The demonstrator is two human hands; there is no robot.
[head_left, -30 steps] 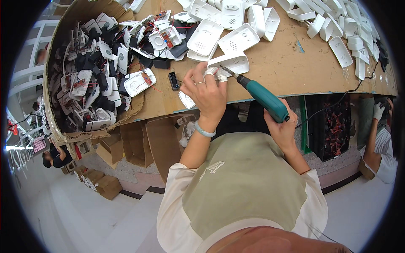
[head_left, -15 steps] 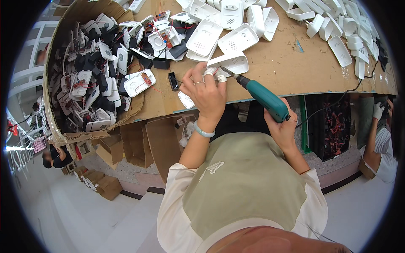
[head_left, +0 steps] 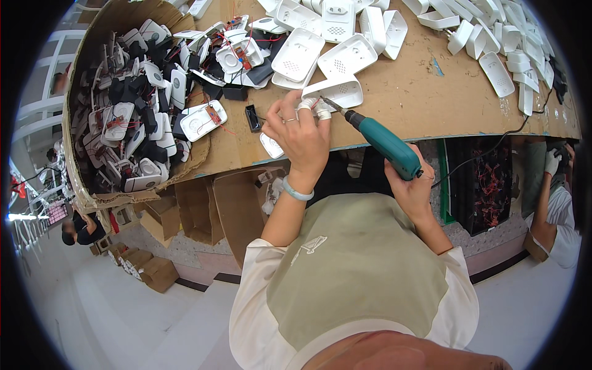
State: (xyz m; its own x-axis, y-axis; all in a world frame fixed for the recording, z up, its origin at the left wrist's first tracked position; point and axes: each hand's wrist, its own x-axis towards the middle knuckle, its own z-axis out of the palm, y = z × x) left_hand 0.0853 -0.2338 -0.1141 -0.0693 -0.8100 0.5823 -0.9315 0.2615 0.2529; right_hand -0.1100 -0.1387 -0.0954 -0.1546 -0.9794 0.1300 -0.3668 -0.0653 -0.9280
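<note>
My right hand (head_left: 410,179) is wrapped round a green electric screwdriver (head_left: 388,145). Its thin metal bit points up and left to a white plastic casing (head_left: 343,91) near the table's front edge. The bit's tip is right beside the fingertips of my left hand (head_left: 302,132), whose fingers are bent together on the casing's near left part, some wrapped in white tape. What lies under those fingers is mostly hidden, though a short red wire shows there. A white cover (head_left: 272,145) sticks out beneath my left hand. Just left lies a small black part (head_left: 253,118).
On the left a cardboard box (head_left: 92,197) holds many white covers with black parts and red wires. White shells (head_left: 348,57) pile up at the back, more (head_left: 496,74) at the right. A black cord (head_left: 487,142) trails rightward. Another person's gloved hand (head_left: 552,161) is far right.
Almost nothing differs. Both hands and the screwdriver stay at the casing, with only a very slight shift of the right hand.
</note>
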